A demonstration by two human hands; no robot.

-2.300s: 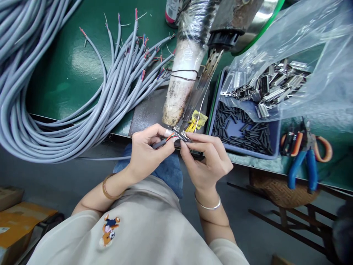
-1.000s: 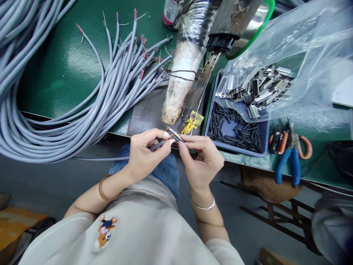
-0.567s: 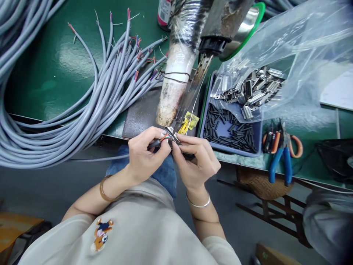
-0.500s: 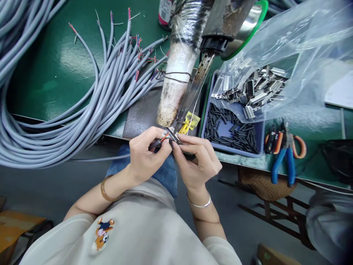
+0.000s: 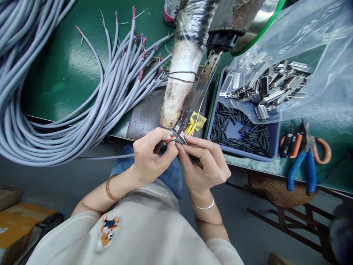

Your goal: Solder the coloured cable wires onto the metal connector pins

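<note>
My left hand point(image 5: 154, 156) is closed in a pinch on the end of a grey cable point(image 5: 106, 158), whose coloured wires point(image 5: 172, 140) fan out past the fingertips. Those wires meet a small metal multi-pin connector point(image 5: 180, 137). My right hand point(image 5: 204, 162) grips the connector's right side between thumb and fingers. Just above it, the tip of a soldering iron point(image 5: 190, 105) reaches down to the connector; whether it touches a pin I cannot tell. A thin strand of solder wire point(image 5: 202, 99) runs down beside the iron. Fingers hide part of the connector.
A bundle of grey cables point(image 5: 91, 117) with stripped ends covers the left. A wrapped white cylinder point(image 5: 179, 84) stands left of the iron. At right, a blue tray point(image 5: 275, 156) holds black sleeves, with a plastic bag point(image 5: 317, 73) of connectors over it. Cutters point(image 5: 302, 165) lie farther right.
The whole view has shifted a little, so most things sit farther right. Both hands keep the same grip at the iron's tip, and the connector looks slightly turned.
</note>
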